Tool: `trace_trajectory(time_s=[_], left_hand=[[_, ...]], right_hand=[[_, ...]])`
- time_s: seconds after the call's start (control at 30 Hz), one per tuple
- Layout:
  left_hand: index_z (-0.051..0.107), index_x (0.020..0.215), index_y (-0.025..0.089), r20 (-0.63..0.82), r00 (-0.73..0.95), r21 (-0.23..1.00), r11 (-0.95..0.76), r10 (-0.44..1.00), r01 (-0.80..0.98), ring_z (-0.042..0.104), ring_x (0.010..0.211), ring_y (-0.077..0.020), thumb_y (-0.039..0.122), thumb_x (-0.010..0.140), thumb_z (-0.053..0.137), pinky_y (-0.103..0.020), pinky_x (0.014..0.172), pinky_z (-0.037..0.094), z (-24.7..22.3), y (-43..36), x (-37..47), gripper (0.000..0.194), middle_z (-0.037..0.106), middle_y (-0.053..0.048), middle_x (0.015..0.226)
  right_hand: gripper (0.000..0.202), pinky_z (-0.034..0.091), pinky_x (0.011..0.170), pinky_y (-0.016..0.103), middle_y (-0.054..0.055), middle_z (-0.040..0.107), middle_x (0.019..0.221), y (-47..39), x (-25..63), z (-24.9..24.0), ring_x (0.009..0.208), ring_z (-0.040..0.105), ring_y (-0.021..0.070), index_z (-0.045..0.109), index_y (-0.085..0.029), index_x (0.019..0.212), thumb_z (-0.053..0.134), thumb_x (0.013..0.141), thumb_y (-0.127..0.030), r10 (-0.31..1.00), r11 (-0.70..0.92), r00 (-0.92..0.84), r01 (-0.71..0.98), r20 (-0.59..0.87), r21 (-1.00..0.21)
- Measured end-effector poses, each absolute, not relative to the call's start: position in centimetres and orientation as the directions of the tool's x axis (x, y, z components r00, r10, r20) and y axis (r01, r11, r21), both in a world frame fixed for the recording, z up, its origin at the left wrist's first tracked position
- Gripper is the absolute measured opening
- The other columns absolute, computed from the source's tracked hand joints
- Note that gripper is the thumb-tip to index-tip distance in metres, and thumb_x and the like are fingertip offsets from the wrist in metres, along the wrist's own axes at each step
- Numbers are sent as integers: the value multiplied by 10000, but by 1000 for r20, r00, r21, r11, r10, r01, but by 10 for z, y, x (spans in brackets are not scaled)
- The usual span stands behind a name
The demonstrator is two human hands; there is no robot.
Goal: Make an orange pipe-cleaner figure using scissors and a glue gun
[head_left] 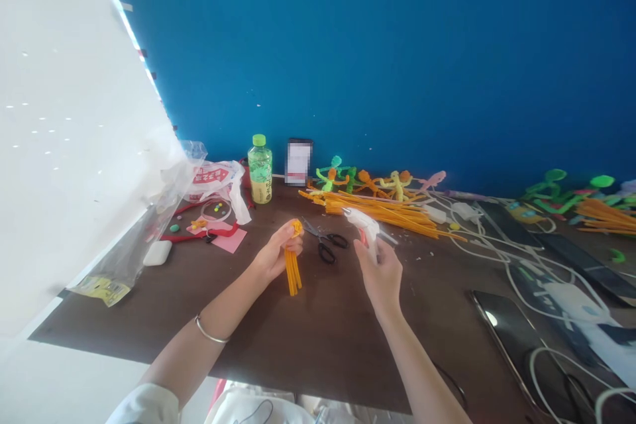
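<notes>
Closed around a small bundle of orange pipe cleaners (pixel 293 273), my left hand (pixel 278 250) is above the dark table. The bundle's top is bunched into a knob, and its straight ends hang below the fingers. My right hand (pixel 385 275) grips a white hot glue gun (pixel 366 228) by its handle, nozzle pointing up and left toward the bundle. A gap separates nozzle and bundle. Between my hands, black-handled scissors (pixel 328 244) lie on the table. Behind the glue gun is a large pile of loose orange pipe cleaners (pixel 387 210).
Pipe-cleaner figures (pixel 368 180) line the blue wall, beside a propped phone (pixel 299 162) and a green-capped bottle (pixel 260 169). Plastic bags (pixel 213 179) and a white case (pixel 158 253) are at left. White cables (pixel 497 255) and a dark phone (pixel 511 338) occupy the right.
</notes>
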State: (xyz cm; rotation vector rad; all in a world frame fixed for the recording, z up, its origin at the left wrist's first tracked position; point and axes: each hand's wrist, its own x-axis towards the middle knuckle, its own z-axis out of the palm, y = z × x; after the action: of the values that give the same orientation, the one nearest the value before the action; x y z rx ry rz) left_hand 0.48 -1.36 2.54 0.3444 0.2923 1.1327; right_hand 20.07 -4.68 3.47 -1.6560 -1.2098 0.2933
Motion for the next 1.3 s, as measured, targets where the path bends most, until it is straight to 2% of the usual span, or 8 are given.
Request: trace_trajectory(time_s=[0.23,0.33,0.5,0.63,0.8,1.0,1.07,1.3], left_hand=[[570,819,140,-57,395,461,375,917,-804,352,490,15,130,666,675,-88,449,308,24,-13,5,185,503,-4,733],[604,828,136,-52,359,567,323,932,-758,364,482,14,140,633,704,-107,445,310,22,-11,3,219,524,9,706],[653,805,135,-44,230,867,152,972,-475,523,574,-54,187,581,744,-179,535,420,22,-7,-4,248,619,-17,728],[665,811,146,67,152,981,-37,986,-192,608,749,-148,248,559,753,-261,678,488,25,-10,-6,286,664,-54,808],[648,800,143,301,157,945,-316,940,81,613,778,-165,279,628,705,-276,710,500,30,-14,-6,226,655,-76,833],[649,851,188,699,316,568,-767,641,299,581,752,-113,185,731,611,-235,683,480,38,-15,-11,126,598,-54,844],[647,869,205,707,354,526,-790,612,315,554,679,-81,178,746,592,-225,644,469,37,-17,-12,137,556,-44,871],[614,767,191,446,240,818,-502,862,282,517,607,-91,263,677,665,-182,532,407,23,-34,-25,125,535,-9,730]], right_hand=[[476,417,704,336,83,618,865,-46,201,32,749,541,214,591,-144,980,608,662,-498,792,30,461,625,400,-780],[507,419,749,355,107,617,933,-46,201,28,819,549,232,571,-137,1027,602,672,-498,781,44,446,661,438,-749],[512,422,777,367,133,608,992,-42,209,25,873,554,247,551,-129,1062,589,692,-482,747,61,417,733,518,-678],[527,412,810,396,154,598,1026,-38,222,27,932,543,274,539,-116,1090,576,704,-474,708,-3,463,758,534,-653],[579,398,831,427,183,583,1061,-37,239,31,970,529,304,531,-95,1115,580,692,-488,660,-87,553,728,508,-680],[527,431,787,395,161,606,996,-38,244,34,898,559,273,545,-100,1088,579,706,-461,644,-22,478,793,598,-609],[505,445,766,383,149,610,978,-38,241,33,873,568,260,548,-111,1082,577,714,-456,662,34,401,828,633,-560],[489,474,722,364,130,611,957,-44,229,32,867,580,250,527,-136,1094,573,730,-460,708,158,256,851,658,-501]])
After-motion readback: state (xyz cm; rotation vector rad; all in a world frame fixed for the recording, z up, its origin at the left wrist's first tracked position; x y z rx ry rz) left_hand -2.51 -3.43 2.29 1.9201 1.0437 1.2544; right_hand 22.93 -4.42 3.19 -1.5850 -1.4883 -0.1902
